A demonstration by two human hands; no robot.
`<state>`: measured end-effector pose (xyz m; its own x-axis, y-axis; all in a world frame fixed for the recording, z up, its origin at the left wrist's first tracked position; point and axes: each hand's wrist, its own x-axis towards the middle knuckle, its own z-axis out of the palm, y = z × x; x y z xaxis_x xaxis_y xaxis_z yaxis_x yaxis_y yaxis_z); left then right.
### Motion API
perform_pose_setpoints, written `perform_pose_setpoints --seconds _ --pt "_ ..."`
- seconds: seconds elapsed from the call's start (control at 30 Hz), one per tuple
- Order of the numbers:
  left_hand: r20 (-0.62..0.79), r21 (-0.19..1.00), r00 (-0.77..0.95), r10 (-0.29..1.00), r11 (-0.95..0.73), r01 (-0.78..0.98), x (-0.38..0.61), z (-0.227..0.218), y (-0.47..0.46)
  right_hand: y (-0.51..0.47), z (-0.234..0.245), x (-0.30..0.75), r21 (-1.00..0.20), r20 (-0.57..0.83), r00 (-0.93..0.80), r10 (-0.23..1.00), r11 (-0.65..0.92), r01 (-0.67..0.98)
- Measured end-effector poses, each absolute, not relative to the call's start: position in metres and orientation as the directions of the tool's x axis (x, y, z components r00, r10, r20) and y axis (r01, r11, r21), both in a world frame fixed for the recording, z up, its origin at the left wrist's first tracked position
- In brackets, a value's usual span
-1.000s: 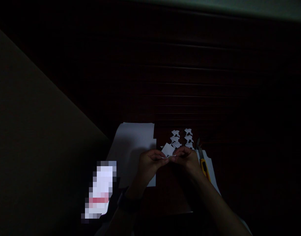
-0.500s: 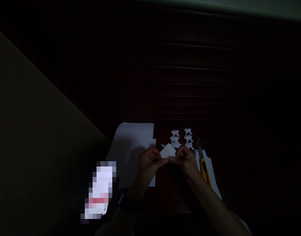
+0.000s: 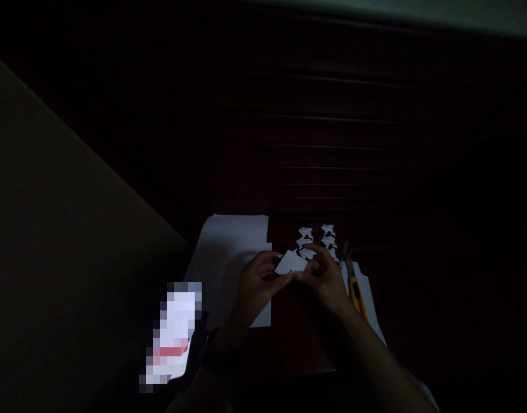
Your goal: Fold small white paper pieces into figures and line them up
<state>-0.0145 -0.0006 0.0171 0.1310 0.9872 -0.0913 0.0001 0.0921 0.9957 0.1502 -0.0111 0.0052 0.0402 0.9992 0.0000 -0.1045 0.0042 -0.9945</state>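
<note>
In dim light, both my hands meet over a dark wooden table. My left hand (image 3: 255, 282) and my right hand (image 3: 324, 276) pinch a small white piece of paper (image 3: 291, 263) between fingertips, holding it tilted above the table. Just beyond the fingers lie several small folded white paper shapes (image 3: 317, 241) in two short columns. A large white sheet (image 3: 229, 252) lies under and beside my left hand.
A yellow utility knife (image 3: 354, 287) rests on another white sheet (image 3: 369, 298) to the right of my right hand. A blurred white and red object (image 3: 172, 332) sits at lower left. A dark slatted surface (image 3: 332, 143) stretches beyond; a dim flat panel (image 3: 52, 241) fills the left.
The small paper has been turned up from a thin edge-on strip to show its flat face, and both hands have shifted slightly away from me.
</note>
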Motion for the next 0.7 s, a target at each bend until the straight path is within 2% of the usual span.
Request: perform_pose_setpoints --seconds 0.17,0.5,0.7 --pt "-0.113 0.992 0.123 0.986 0.118 -0.037 -0.0149 0.0154 0.0004 -0.0111 0.0042 0.1498 -0.992 -0.016 0.008 1.000 -0.015 -0.128" --pt "-0.154 0.986 0.126 0.980 0.159 -0.037 -0.0109 0.0167 -0.0008 -0.0121 -0.0002 0.1505 -1.000 -0.011 -0.040 0.999 -0.010 0.014" --pt "-0.196 0.976 0.090 0.976 0.203 -0.076 -0.0057 0.0138 -0.0032 -0.0122 0.0029 0.1463 -0.998 0.051 -0.098 0.994 0.054 0.026"
